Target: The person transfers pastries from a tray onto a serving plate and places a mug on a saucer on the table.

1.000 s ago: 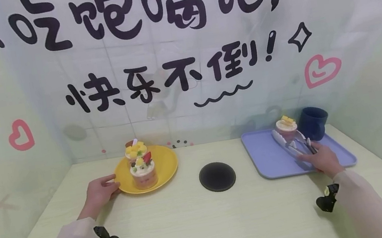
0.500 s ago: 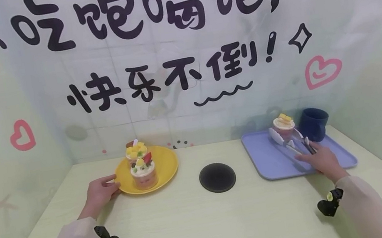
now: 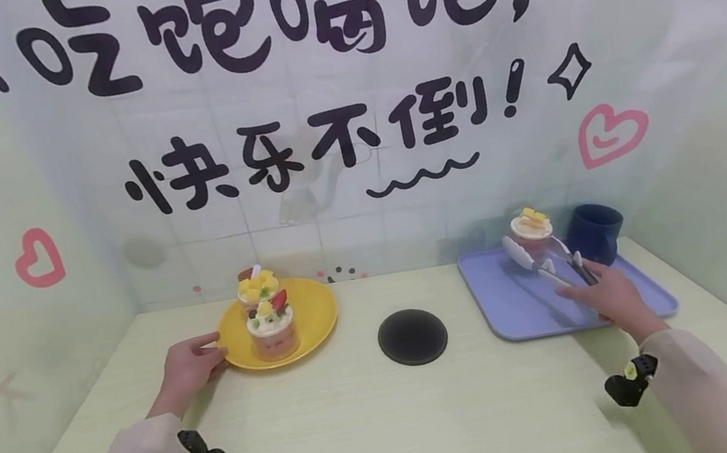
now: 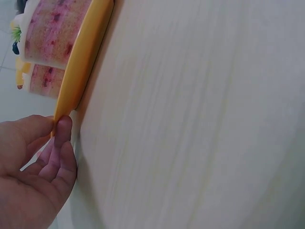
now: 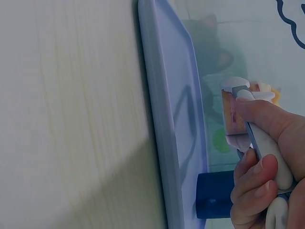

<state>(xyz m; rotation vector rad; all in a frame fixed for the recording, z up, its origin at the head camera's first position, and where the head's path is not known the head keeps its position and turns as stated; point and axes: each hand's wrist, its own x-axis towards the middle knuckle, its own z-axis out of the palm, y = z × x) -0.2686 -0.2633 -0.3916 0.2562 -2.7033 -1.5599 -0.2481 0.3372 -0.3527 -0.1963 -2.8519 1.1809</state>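
Note:
My left hand [image 3: 191, 371] pinches the rim of a yellow plate [image 3: 316, 310] between thumb and fingers, seen close in the left wrist view. Two dessert cups stand on that plate: a strawberry-topped one [image 3: 274, 333] in front, and one with yellow cubes [image 3: 258, 286] behind. My right hand [image 3: 609, 293] grips a pair of tongs [image 3: 520, 254] with pale tips. Between the tips is a third dessert cup [image 3: 531, 225], pink below with white cream and yellow cubes. In the right wrist view this cup [image 5: 232, 117] hangs above the lilac tray [image 3: 505, 319], apart from it.
A dark blue mug [image 3: 595, 229] stands at the tray's back right, close to the tongs. Between plate and tray lies a round black disc [image 3: 413, 337] on the pale wooden table [image 3: 399, 437]. A printed backdrop [image 3: 349, 229] rises behind.
My right hand has raised the tongs and the dessert cup slightly, moving them up and a little left off the tray. My left hand and the plate have stayed put.

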